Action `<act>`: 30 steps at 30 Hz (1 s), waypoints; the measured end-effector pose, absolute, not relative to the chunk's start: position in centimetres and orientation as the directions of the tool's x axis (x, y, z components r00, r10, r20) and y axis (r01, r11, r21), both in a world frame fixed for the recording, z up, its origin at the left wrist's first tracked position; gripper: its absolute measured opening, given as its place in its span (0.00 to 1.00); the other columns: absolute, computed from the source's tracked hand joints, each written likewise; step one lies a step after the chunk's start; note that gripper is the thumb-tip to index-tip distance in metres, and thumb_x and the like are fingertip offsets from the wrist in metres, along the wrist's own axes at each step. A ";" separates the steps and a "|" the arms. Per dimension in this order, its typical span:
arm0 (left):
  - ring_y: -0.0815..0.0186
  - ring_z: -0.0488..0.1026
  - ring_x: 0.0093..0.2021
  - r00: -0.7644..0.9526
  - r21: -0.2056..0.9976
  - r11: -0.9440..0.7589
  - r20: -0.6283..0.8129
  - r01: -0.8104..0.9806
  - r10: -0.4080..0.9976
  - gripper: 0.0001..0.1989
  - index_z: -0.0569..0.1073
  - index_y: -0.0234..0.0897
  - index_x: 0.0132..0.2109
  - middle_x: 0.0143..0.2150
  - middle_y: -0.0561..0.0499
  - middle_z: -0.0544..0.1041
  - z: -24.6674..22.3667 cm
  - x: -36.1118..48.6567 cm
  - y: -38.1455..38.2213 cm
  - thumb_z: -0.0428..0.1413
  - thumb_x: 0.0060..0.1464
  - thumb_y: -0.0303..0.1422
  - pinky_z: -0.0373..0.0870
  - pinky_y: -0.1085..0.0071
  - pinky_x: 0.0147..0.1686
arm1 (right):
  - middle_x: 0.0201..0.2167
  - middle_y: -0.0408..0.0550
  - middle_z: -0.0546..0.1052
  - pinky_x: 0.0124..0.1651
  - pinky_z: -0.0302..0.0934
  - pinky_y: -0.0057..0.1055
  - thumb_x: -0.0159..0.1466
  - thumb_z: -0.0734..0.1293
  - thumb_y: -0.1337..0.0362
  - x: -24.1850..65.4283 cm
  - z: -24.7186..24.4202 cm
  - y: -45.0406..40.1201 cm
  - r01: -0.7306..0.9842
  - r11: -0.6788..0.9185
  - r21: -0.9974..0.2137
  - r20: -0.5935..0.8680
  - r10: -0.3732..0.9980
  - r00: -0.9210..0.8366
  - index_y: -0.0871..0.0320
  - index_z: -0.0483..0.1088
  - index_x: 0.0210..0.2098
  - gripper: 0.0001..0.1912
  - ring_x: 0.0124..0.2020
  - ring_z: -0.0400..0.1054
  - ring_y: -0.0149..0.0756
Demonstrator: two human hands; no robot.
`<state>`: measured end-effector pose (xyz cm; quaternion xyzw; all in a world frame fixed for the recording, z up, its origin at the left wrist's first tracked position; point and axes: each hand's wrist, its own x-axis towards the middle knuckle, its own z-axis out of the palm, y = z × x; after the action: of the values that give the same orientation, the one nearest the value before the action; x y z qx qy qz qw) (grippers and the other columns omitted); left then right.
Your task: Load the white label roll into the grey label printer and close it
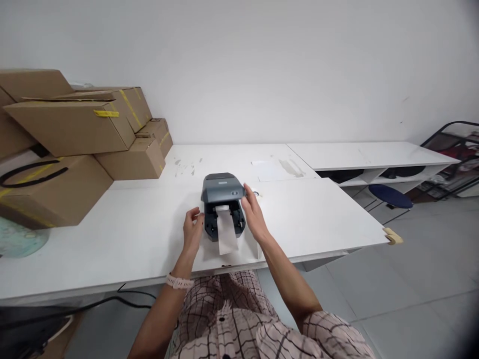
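A dark grey label printer (211, 228) stands on the white table in front of me, its lid (222, 189) raised at the front. From the dark inside, a strip of white label paper (226, 234) runs forward over the front edge towards me. My left hand (193, 227) is at the left side of the printer's base, fingers loosely bent and fingertips close to the casing. My right hand (254, 212) lies along the right side, fingers stretched out and thumb apart by the lid's corner. Whether either hand presses on the casing, I cannot tell.
Cardboard boxes (75, 127) with yellow tape are stacked at the left. A translucent greenish bag (22, 239) lies before them. White sheets (267, 170) rest behind the printer. On the right are a low shelf unit (368, 154), a blue stool (391, 196) and a black rack (449, 144).
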<state>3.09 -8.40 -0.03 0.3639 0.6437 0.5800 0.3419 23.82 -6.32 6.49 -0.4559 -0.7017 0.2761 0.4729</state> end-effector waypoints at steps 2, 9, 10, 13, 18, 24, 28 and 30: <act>0.57 0.68 0.56 -0.471 0.987 0.114 -0.047 0.116 0.881 0.25 0.68 0.40 0.55 0.58 0.41 0.70 0.5 3.1 -6.5 0.58 0.52 0.44 0.68 0.63 0.50 | 0.68 0.52 0.60 0.60 0.62 0.42 0.72 0.48 0.46 23.6 8.6 -3.8 0.373 0.445 -0.814 0.426 0.894 -0.136 0.50 0.47 0.70 0.31 0.63 0.63 0.43; 0.56 0.72 0.53 -0.411 0.932 0.205 -0.069 0.297 0.909 0.32 0.66 0.38 0.58 0.56 0.40 0.73 1.6 3.8 -2.7 0.62 0.44 0.33 0.67 0.63 0.49 | 0.65 0.57 0.64 0.59 0.61 0.41 0.71 0.54 0.49 21.8 12.0 3.2 0.350 0.555 -0.755 0.556 0.824 -0.108 0.56 0.52 0.68 0.30 0.60 0.64 0.43; 0.56 0.73 0.52 -0.413 0.925 0.204 -0.057 0.321 0.909 0.32 0.66 0.38 0.58 0.56 0.40 0.73 1.6 3.8 -2.7 0.61 0.44 0.32 0.67 0.63 0.48 | 0.63 0.57 0.66 0.59 0.61 0.40 0.71 0.55 0.53 21.5 11.9 3.4 0.409 0.591 -0.696 0.598 0.792 -0.127 0.58 0.55 0.66 0.27 0.59 0.65 0.42; 0.57 0.74 0.51 -0.427 0.906 0.208 -0.034 0.368 0.903 0.31 0.66 0.39 0.58 0.55 0.41 0.74 1.6 3.9 -2.9 0.61 0.44 0.32 0.67 0.63 0.48 | 0.55 0.56 0.73 0.59 0.60 0.36 0.69 0.54 0.68 20.4 10.5 3.0 0.642 0.645 -0.415 0.530 0.745 -0.406 0.60 0.66 0.57 0.20 0.56 0.66 0.41; 0.53 0.73 0.54 -0.446 0.879 0.234 -0.028 0.416 0.895 0.34 0.65 0.41 0.61 0.56 0.41 0.76 2.2 4.0 -3.5 0.61 0.45 0.32 0.65 0.59 0.53 | 0.44 0.59 0.80 0.59 0.57 0.41 0.62 0.62 0.74 18.3 7.3 2.1 0.678 0.724 -0.124 0.019 0.685 -0.728 0.63 0.76 0.44 0.14 0.49 0.73 0.47; 0.52 0.75 0.53 -0.410 0.865 0.179 0.033 0.469 0.911 0.41 0.53 0.41 0.70 0.53 0.43 0.79 2.6 3.8 -4.0 0.55 0.50 0.27 0.63 0.55 0.56 | 0.39 0.57 0.82 0.55 0.61 0.44 0.62 0.65 0.71 17.4 6.8 3.9 0.602 0.776 -0.188 -0.194 0.571 -0.798 0.61 0.76 0.44 0.12 0.43 0.77 0.47; 0.52 0.73 0.56 -0.429 0.868 0.179 0.043 0.463 0.902 0.39 0.55 0.42 0.70 0.56 0.44 0.77 2.5 4.0 -4.3 0.54 0.50 0.26 0.61 0.54 0.59 | 0.52 0.50 0.78 0.51 0.66 0.33 0.65 0.65 0.66 19.5 9.2 4.1 0.470 0.807 -0.356 -0.186 0.432 -0.882 0.55 0.70 0.56 0.19 0.49 0.74 0.38; 0.52 0.73 0.57 -0.437 0.877 0.170 0.050 0.450 0.898 0.38 0.56 0.43 0.69 0.56 0.44 0.77 2.4 4.1 -4.4 0.54 0.51 0.27 0.60 0.54 0.59 | 0.57 0.48 0.74 0.52 0.66 0.30 0.67 0.65 0.64 22.3 10.6 3.5 0.325 0.771 -0.547 -0.084 0.335 -0.938 0.53 0.67 0.59 0.21 0.53 0.71 0.34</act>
<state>4.09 -4.38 2.40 0.4667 0.7221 0.4440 0.2523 22.28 3.48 10.58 -0.1753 -0.9411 0.2892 0.0090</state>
